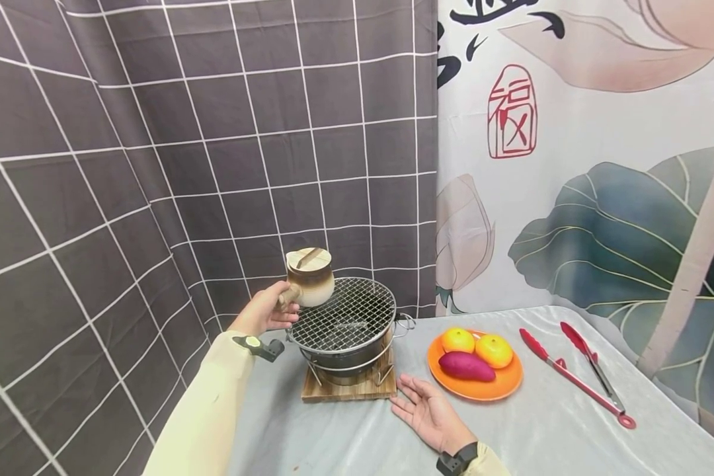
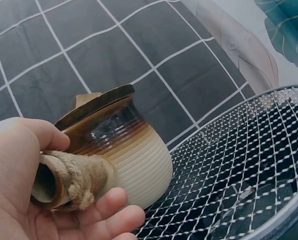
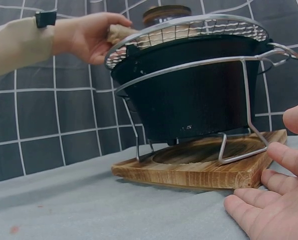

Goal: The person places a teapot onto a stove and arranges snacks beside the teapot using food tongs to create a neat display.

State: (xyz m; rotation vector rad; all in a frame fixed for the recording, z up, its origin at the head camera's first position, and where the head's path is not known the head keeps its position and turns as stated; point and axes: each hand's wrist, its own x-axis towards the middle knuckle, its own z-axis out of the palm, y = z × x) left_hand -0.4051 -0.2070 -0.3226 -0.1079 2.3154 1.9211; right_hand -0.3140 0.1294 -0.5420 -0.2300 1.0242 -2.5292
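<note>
My left hand [image 1: 269, 311] holds a small lidded clay pot [image 2: 138, 160] by its hollow side handle [image 2: 83, 182], which is wrapped in rope. The pot is brown at the top and ribbed cream below, with a flat wooden lid [image 1: 309, 258]. It overlaps the left back part of the wire grill mesh [image 1: 357, 311] in the head view. Under the mesh is a round black stove [image 3: 189, 95] in a wire stand on a square wooden board [image 3: 199, 177]. My right hand [image 1: 427, 413] lies palm up with loose fingers, fingertips right at the board's front right corner, holding nothing.
Right of the stove stands an orange plate [image 1: 500, 393] with two oranges [image 1: 494, 350] and a purple sweet potato [image 1: 467, 366]. Farther right lie spread red-tipped tongs [image 1: 583, 383]. A grey cloth [image 1: 274, 430] covers the table. Gridded dark curtain [image 1: 244, 165] hangs close behind the stove.
</note>
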